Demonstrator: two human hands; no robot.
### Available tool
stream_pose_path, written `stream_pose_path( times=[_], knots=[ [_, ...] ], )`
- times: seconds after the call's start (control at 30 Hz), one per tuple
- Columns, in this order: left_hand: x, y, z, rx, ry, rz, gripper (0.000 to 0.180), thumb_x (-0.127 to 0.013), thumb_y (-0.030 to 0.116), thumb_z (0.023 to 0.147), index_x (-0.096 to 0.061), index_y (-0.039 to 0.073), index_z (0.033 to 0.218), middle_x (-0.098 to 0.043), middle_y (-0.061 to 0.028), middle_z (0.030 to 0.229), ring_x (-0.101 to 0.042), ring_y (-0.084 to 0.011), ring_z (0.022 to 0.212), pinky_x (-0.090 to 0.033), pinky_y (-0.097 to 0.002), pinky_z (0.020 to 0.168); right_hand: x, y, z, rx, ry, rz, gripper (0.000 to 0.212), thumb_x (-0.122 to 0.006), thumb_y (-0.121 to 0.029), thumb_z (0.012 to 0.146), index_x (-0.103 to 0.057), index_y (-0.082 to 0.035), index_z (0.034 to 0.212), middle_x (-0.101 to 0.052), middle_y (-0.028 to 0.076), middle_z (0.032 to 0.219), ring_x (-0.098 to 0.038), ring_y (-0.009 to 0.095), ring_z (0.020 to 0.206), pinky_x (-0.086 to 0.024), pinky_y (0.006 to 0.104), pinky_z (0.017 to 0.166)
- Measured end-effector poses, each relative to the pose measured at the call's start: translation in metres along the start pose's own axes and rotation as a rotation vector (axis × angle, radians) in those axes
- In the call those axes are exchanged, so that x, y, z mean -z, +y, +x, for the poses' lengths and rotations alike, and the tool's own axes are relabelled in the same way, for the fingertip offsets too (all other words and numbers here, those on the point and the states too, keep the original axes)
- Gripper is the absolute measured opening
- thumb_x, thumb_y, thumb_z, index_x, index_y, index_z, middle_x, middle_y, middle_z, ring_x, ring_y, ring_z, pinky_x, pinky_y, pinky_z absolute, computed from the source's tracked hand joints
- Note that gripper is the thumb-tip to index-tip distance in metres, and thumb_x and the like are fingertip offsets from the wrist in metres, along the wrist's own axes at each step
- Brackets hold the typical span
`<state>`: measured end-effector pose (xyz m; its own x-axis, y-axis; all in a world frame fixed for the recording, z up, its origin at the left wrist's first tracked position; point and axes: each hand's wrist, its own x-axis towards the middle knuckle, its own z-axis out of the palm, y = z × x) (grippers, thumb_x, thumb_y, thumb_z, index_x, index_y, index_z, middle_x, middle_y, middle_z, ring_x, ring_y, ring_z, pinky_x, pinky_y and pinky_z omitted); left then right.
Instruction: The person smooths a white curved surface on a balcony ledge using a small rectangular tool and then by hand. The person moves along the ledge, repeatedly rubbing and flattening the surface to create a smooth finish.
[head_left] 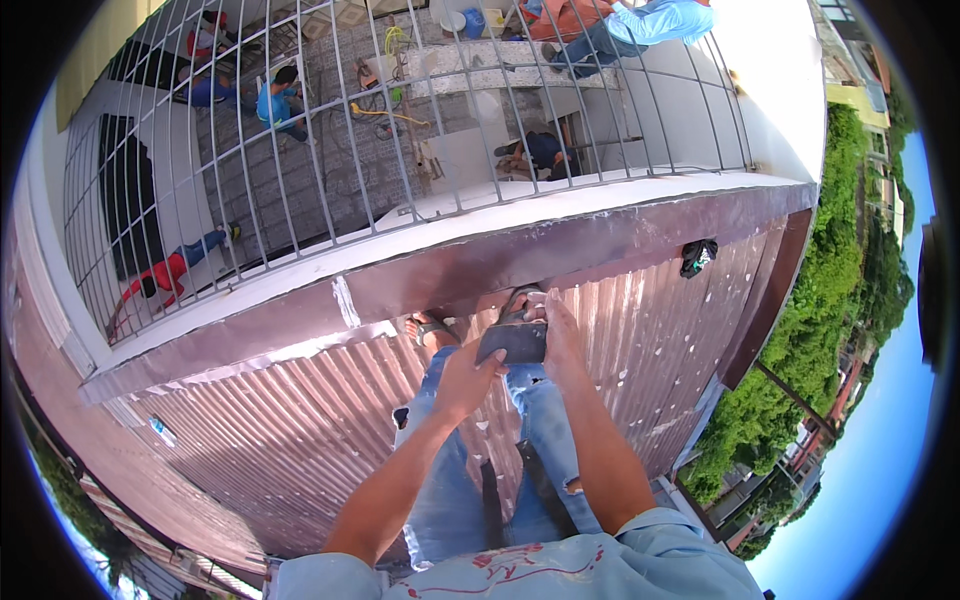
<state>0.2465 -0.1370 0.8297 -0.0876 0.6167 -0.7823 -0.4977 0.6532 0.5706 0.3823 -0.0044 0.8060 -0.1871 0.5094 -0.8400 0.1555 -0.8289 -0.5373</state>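
A dark, flat rectangular phone point(518, 343) is held sideways in front of my legs, its face dark. My left hand point(468, 382) closes on its left end, with the thumb lying along the near edge. At the other end my right hand point(562, 340) grips it, fingers at the far corner. Behind the phone are my sandalled feet point(432, 328), on the brown corrugated metal roof point(300, 430). The phone hides part of one foot and of my torn jeans.
A brown metal flashing point(450, 260) borders the roof beneath a grey bar grille point(330, 150). Several people work on the floor beyond, far below. A black crumpled bag point(698, 257) lies at the right; a small bottle point(162, 431) lies left. The roof's edge drops toward trees point(800, 300).
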Motion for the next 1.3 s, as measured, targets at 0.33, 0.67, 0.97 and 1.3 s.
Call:
stream_pose_path(
  times=[0.33, 0.67, 0.97, 1.3],
  knots=[
    [0.163, -0.006, -0.019, -0.172, -0.055, -0.219, 0.033, -0.071, 0.029, 0.1, -0.068, 0.001, 0.117, -0.075, -0.0055, 0.104, -0.07, -0.0156, 0.092, -0.057, -0.0344, 0.088, -0.13, 0.002, -0.004, -0.348, -0.737, -0.375, 0.06, -0.062, -0.041, 0.105, -0.047, -0.004, 0.151, -0.059, 0.009, 0.136, -0.053, 0.018, 0.129, -0.043, 0.034, 0.108],
    [0.347, -0.085, 0.02, -0.313, 0.548, 0.15, 0.031, -0.07, 0.027, 0.1, -0.071, 0.003, 0.119, -0.073, -0.0081, 0.111, -0.068, -0.0159, 0.102, -0.051, -0.0353, 0.095, -0.234, 0.055, 0.067, 0.033, -0.793, -0.82, 0.061, -0.045, -0.05, 0.11, -0.044, -0.009, 0.155, -0.068, 0.012, 0.103, -0.065, 0.025, 0.088, -0.051, 0.0417, 0.079],
    [0.585, -0.198, 0.049, 0.094, 1.551, 0.772, 0.062, -0.045, 0.056, 0.105, -0.046, 0.02, 0.156, -0.029, -0.0186, 0.166, -0.023, -0.0392, 0.154, -0.017, -0.0583, 0.125, -0.228, 0.043, 0.243, 0.444, -0.643, -1.517, 0.053, -0.042, -0.037, 0.11, -0.033, -0.021, 0.16, -0.068, 0.024, 0.084, -0.068, 0.039, 0.077, -0.05, 0.05, 0.072],
    [0.613, -0.222, 0.064, 0.117, 1.603, 0.836, 0.071, -0.032, 0.065, 0.105, -0.033, 0.025, 0.163, -0.017, -0.018, 0.172, -0.009, -0.0391, 0.159, -0.005, -0.0595, 0.126, -0.152, 0.095, 0.426, -0.284, -0.864, -2.139, 0.065, -0.034, -0.051, 0.107, -0.028, -0.02, 0.164, -0.041, 0.017, 0.162, -0.04, 0.033, 0.149, -0.026, 0.0434, 0.125]
  ],
)
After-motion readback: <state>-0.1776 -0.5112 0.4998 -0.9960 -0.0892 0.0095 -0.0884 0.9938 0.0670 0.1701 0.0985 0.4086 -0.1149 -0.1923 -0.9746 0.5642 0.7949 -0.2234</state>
